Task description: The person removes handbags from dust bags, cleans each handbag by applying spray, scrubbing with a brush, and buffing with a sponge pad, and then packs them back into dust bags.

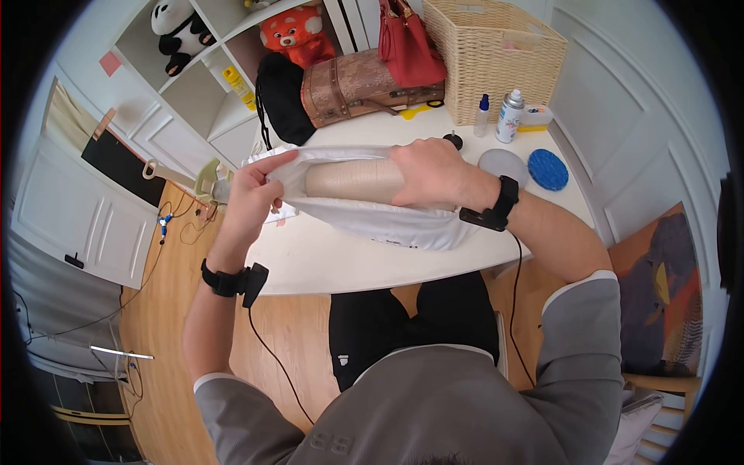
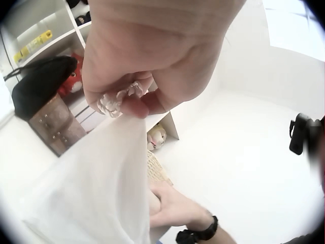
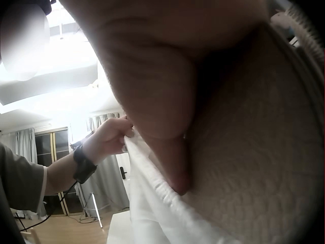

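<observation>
A white cloth bag (image 1: pixel 387 225) is held with its mouth stretched wide above the table, a beige textured roll-like item (image 1: pixel 349 180) inside it. The left hand (image 1: pixel 252 194) pinches the bag's left end; in the left wrist view that hand (image 2: pixel 152 61) grips the gathered rim, with white cord between the fingers. At the right end of the opening, the right hand (image 1: pixel 438 172) grips the beige item from above. The right wrist view has this hand (image 3: pixel 157 96) against the quilted beige surface (image 3: pixel 254 168), thumb down beside the white rim; its fingertips are hidden.
Behind the bag lie a black pouch (image 1: pixel 283 97), a brown patterned case (image 1: pixel 341 85) and a red handbag (image 1: pixel 407 46). A wicker basket (image 1: pixel 488 70), a spray can (image 1: pixel 509 116), a small bottle (image 1: pixel 482 116) and a blue disc (image 1: pixel 548 170) stand or lie at the right.
</observation>
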Motion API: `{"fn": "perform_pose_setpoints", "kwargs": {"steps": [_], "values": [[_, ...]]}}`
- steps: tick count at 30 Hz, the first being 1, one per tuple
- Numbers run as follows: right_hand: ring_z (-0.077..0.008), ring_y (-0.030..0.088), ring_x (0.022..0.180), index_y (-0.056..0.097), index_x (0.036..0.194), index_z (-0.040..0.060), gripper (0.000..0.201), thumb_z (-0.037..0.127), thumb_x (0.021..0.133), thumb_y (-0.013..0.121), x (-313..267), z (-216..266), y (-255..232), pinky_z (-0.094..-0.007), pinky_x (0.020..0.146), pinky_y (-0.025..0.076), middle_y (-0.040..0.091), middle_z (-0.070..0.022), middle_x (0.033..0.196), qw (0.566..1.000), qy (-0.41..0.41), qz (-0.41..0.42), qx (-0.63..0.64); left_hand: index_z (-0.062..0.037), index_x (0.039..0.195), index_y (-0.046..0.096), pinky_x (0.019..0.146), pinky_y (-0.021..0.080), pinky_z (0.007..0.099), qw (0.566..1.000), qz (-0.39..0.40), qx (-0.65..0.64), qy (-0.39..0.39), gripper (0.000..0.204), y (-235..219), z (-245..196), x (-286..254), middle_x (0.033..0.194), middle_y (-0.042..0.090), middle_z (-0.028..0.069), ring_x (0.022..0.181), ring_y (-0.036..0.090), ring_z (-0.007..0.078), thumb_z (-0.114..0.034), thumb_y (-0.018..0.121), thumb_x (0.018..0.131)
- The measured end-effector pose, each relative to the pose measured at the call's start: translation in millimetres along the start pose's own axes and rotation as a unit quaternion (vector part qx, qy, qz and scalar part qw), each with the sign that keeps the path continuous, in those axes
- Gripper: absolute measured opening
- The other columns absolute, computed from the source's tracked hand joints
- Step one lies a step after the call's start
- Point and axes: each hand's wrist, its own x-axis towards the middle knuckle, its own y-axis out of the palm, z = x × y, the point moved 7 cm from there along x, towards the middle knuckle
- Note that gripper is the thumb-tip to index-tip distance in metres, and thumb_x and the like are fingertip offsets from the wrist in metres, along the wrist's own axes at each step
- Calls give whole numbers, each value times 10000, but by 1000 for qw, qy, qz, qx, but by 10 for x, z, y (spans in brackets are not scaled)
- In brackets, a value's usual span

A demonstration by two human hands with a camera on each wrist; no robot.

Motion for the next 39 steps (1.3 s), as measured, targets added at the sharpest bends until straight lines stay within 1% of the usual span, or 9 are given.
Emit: {"fn": "perform_pose_setpoints", "kwargs": {"steps": [5, 13, 18, 24, 26, 29, 31, 34, 39], "values": [[-402, 763, 856, 732, 965, -9, 477, 368, 700, 855, -96, 169, -61, -484, 789, 613, 761, -222, 872, 998, -25, -52, -4, 24, 1451, 638, 575, 476, 200, 999, 32, 25, -14, 684, 364, -192, -175, 962, 721, 22, 664, 567, 24, 87, 516, 781], [-403, 766, 835, 724, 964, -22, 460, 366, 741, 828, -107, 104, 34, -487, 791, 614, 762, -205, 843, 998, 3, -61, -13, 30, 1404, 672, 608, 484, 219, 990, -61, -117, 41, 592, 107, -257, -32, 1023, 738, 53, 676, 562, 46, 76, 545, 828], [-382, 763, 941, 703, 1124, -13, 600, 484, 806, 810, -56, -105, 54, -480, 808, 610, 764, -237, 975, 999, -41, 14, 3, 32, 1344, 715, 632, 504, 226, 992, -61, -98, 44, 487, -36, -101, 186, 1010, 734, 63, 696, 581, 58, 74, 568, 881], [-384, 736, 990, 635, 1281, 12, 755, 551, 792, 837, -533, -522, -116, -463, 939, 523, 764, -217, 1005, 995, -44, 63, 63, 7, 1243, 769, 715, 542, 263, 988, 18, 139, 68, 401, -30, -33, 297, 999, 754, 86, 806, 673, 133, 112, 515, 951], [-395, 726, 979, 595, 1355, 20, 829, 553, 776, 857, -739, -558, -147, -462, 1039, 443, 764, -206, 988, 996, -25, 79, 39, -14, 1237, 763, 748, 550, 326, 901, 53, 362, 231, 421, 115, -218, 211, 982, 743, 129, 809, 695, 239, 147, 522, 931], [-375, 712, 1031, 567, 1399, 32, 858, 490, 753, 897, -968, -721, -30, -478, 1073, 409, 758, -197, 1044, 994, 12, 108, 24, -10, 1172, 764, 782, 549, 378, 874, 69, 387, 286, 409, 162, -250, 148, 952, 710, 165, 846, 695, 334, 172, 545, 878], [-344, 660, 1153, 647, 1319, 54, 716, 358, 729, 918, -1084, -648, -37, -526, 1135, 372, 734, -169, 1088, 994, -90, -29, -61, -5, 1108, 756, 808, 553, 400, 880, 63, 378, 282, 370, 189, -329, 124, 955, 703, 163, 894, 699, 356, 168, 553, 852], [-309, 576, 1258, 740, 1125, 97, 436, 211, 735, 898, -1221, -537, 20, -584, 1201, 320, 688, -119, 1160, 978, -98, 18, -183, 4, 1005, 728, 818, 559, 422, 885, 57, 372, 275, 268, 179, -333, 141, 960, 696, 159, 928, 702, 373, 139, 583, 824], [-350, 549, 1304, 719, 895, 86, 105, 86, 813, 784, -1283, -357, -288, -595, 1214, 305, 679, -91, 1094, 980, -162, -61, -100, 1, 941, 690, 767, 562, 417, 875, 107, 379, 281, 129, 231, -403, 85, 954, 695, 156, 881, 703, 361, 46, 656, 825]]}}
